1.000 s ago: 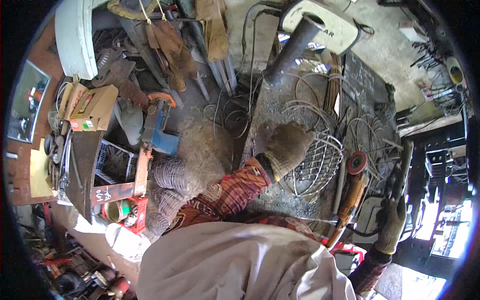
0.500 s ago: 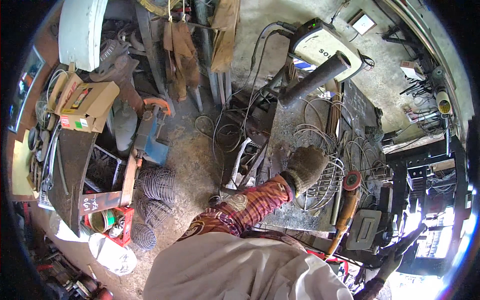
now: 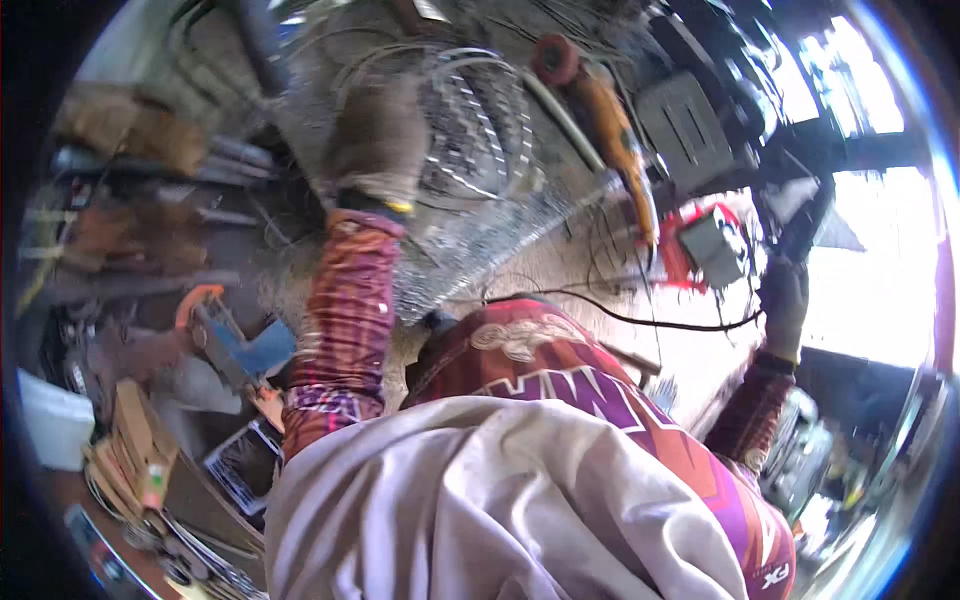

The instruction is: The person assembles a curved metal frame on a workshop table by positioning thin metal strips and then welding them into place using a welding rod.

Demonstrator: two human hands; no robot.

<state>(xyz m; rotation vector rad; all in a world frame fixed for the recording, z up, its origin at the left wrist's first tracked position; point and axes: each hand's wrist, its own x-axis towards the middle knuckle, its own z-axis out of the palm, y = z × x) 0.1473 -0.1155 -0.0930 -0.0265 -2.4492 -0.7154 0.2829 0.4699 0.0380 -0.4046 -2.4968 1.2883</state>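
Observation:
Over the metal worktable [image 3: 455, 255], my gloved left hand [image 3: 380, 135] is at the left edge of a round wire frame [image 3: 480, 135]. Motion smears the glove, so its fingers cannot be made out. Out to the right, away from the table, my gloved right hand [image 3: 785, 300] is closed around a dark, long tool [image 3: 810, 215] that points up and away. Its exact kind is unclear against the glare. A black cable [image 3: 650, 322] runs to that hand. Between the hands, an orange angle grinder [image 3: 618, 145] with a reddish disc lies beside the wire frame, next to a metal tube [image 3: 565, 120].
A grey plate [image 3: 685, 130] lies beyond the grinder. Below it stands a red crate [image 3: 690, 245] with a grey box-like piece. On the left are a blue and orange clamp [image 3: 245, 340] and a cardboard box [image 3: 135, 450]. Cables loop across the table's far side.
The whole view has swung to the right, so the table now appears higher and further left. More of my right forearm shows, with the dark tool still in that hand. My left hand stays by the wire frame.

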